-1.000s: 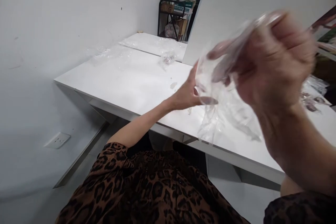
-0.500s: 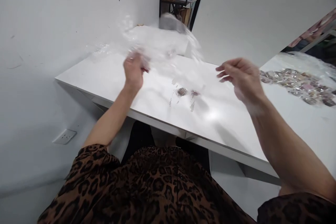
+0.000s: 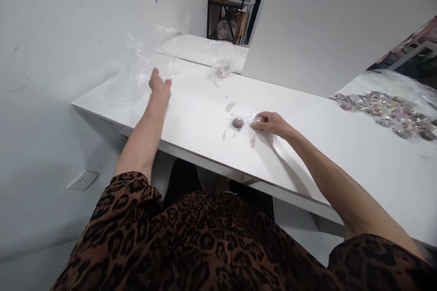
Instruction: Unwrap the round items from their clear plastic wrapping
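One wrapped piece (image 3: 238, 122) is seen lying on the counter (image 3: 194, 109), just beside a second piece (image 3: 261, 119), which is pinched in the nearly closed grip of the right hand (image 3: 275, 124). Clear plastic (image 3: 139, 61) is seen just beyond the left hand (image 3: 160, 85), whose grip is parted; whether the plastic is touched cannot be told.

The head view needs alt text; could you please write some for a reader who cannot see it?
A bare right hand pinches a small clear-wrapped item on a white table, beside another wrapped item. The left hand is outstretched by loose clear plastic near the wall, and many wrapped pieces lie at far right.
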The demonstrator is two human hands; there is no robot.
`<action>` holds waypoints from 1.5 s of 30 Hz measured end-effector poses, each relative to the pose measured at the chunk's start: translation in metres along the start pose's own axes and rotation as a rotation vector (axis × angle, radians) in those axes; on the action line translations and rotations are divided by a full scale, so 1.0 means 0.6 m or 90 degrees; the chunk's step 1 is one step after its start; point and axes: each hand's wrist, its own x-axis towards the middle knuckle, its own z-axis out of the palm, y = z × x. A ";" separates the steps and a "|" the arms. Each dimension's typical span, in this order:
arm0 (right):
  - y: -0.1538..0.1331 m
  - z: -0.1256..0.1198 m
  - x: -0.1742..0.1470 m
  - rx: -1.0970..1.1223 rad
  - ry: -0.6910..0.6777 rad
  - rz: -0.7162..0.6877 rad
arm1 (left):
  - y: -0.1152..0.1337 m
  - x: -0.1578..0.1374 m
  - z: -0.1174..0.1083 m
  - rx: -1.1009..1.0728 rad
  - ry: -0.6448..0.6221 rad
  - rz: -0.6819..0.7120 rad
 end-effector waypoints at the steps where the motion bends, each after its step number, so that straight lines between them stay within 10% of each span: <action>1: -0.002 -0.003 -0.005 0.034 -0.017 0.031 | -0.021 -0.011 0.002 -0.016 0.030 -0.028; 10: -0.061 0.034 -0.032 0.345 0.010 -0.118 | -0.098 -0.089 0.002 0.180 0.003 0.008; 17: -0.106 0.134 -0.011 -0.124 0.040 -0.197 | -0.105 -0.092 -0.010 0.337 -0.140 0.031; 23: -0.117 0.112 -0.043 -0.294 -0.051 -0.189 | -0.107 -0.082 -0.014 0.345 -0.169 0.046; 32: -0.033 0.097 -0.104 -0.367 0.091 -0.224 | -0.105 -0.083 -0.019 0.361 -0.185 0.062; 36: 0.019 0.060 -0.118 -0.194 0.196 -0.191 | -0.103 -0.082 -0.019 0.383 -0.186 0.089; 41: 0.038 0.010 -0.115 0.426 0.319 -0.011 | -0.108 -0.158 0.028 0.366 -0.227 0.126; 45: -0.003 -0.003 -0.079 0.754 0.350 0.032 | -0.130 -0.314 0.103 0.327 -0.517 -0.042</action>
